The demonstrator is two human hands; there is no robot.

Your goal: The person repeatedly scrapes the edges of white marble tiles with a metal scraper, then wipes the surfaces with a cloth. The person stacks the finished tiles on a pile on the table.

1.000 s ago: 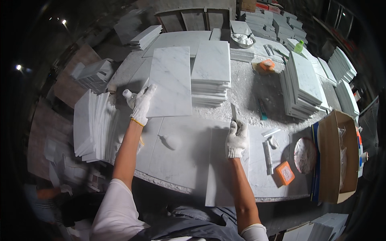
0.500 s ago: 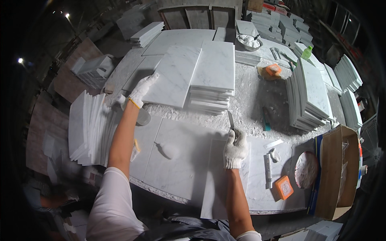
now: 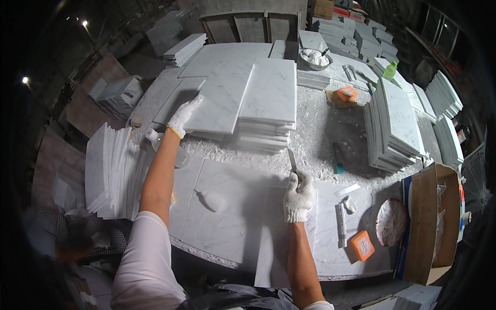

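Head view, compared with a second ago: the left hand (image 3: 184, 116) has reached farther out across the bench (image 3: 330, 129) and now lies on the corner of a loose marble tile (image 3: 222, 98) beside the tile stack (image 3: 268, 108) — the work looks set on taking a fresh tile. Its grip is flat, fingers spread on the slab, not yet curled around an edge. The right hand (image 3: 298, 197) stays put, its grip closed around a scraper (image 3: 293, 163) — blade pointing away — over the near slab (image 3: 232, 217).
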